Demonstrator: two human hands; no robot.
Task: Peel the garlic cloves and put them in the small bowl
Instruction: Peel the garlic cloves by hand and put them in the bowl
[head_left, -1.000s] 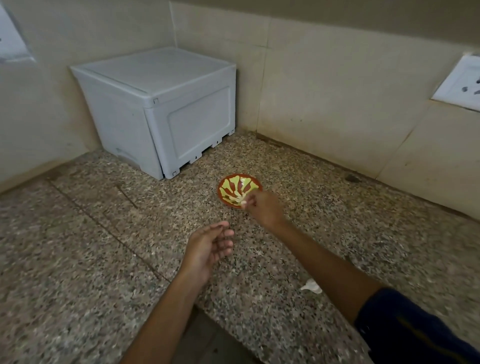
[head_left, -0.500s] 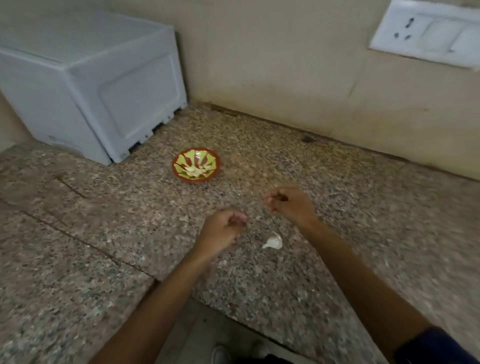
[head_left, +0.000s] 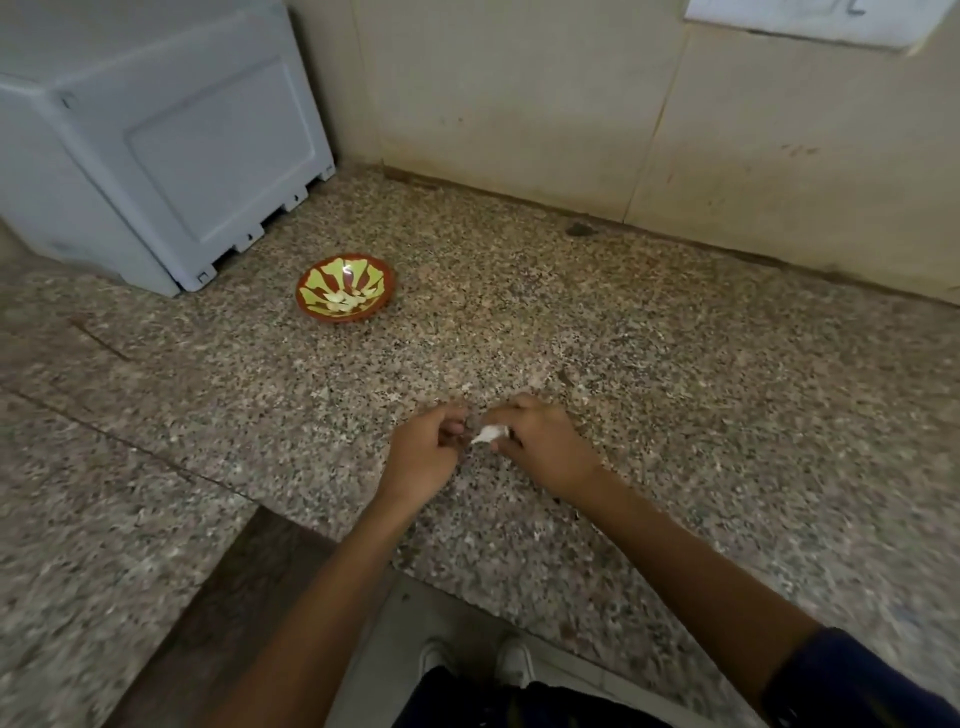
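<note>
Sitting at centre left of the frame, the bowl (head_left: 345, 287) is holding peeled cloves; at lower centre, the left hand (head_left: 423, 451) is curling empty while the right hand (head_left: 540, 446) is pinching a garlic clove (head_left: 489, 434). Peeling is beginning; stripping its skin comes next.

Both forearms reaching forward from the lower edge of the view, converging toward the middle
Left hand (head_left: 423, 452) seen from its back, knuckles up, fingers (head_left: 457, 427) curled inward toward the right hand, nothing plainly held in them
Right hand (head_left: 540, 441) just beside it, also back-up, wrist bent slightly inward, fingers curled and pinching a small white garlic clove (head_left: 489, 434) at the tips, its pointed end toward the left hand
Hands almost touching, low over the surface (head_left: 675, 364)
Right upper arm in a dark blue sleeve (head_left: 852, 680); left forearm bare
</note>
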